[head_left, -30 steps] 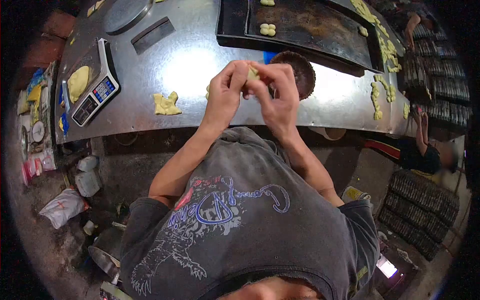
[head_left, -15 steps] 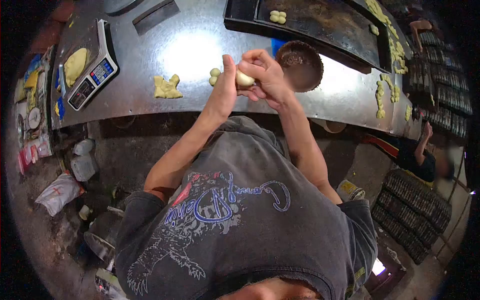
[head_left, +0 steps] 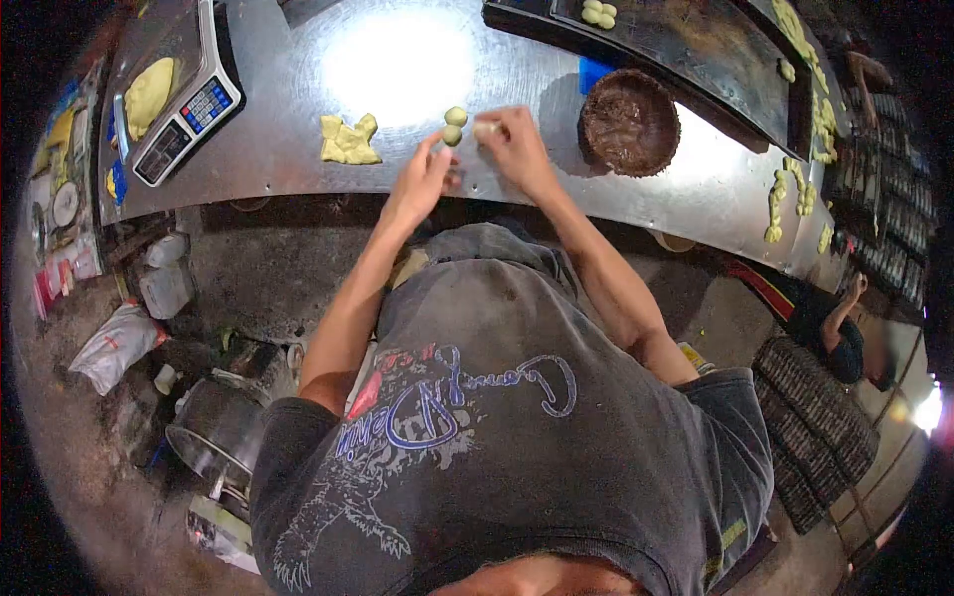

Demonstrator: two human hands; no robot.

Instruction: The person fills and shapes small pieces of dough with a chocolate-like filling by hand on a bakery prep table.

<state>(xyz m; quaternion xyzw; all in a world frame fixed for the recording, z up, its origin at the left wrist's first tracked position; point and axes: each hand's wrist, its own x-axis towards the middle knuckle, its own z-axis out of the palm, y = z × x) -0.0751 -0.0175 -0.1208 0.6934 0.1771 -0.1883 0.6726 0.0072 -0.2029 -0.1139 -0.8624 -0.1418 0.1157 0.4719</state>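
Note:
Two small pale-yellow dough balls (head_left: 454,117) sit touching on the metal table (head_left: 278,129), one behind the other. Just in front of them is my left hand (head_left: 422,186), holding nothing, its fingers apart and slightly blurred. To their right, my right hand (head_left: 519,159) pinches another dough ball (head_left: 487,131) a little away from the pair. A torn, flat lump of dough (head_left: 348,141) lies on the table to the left. On the right stands a round bowl (head_left: 588,129) with dark brown, sticky filling.
A digital scale (head_left: 189,134) with a large dough piece (head_left: 149,96) stands at the left. A dark baking tray (head_left: 696,60) at the back right carries a dough cluster (head_left: 598,14). Dough strips (head_left: 775,206) line the right side. Another person (head_left: 845,333) is at far right.
My hands have moved apart from being pressed together around the dough ball. The right hand keeps the ball, beside the pair on the table; the left has let go. The view has shifted slightly.

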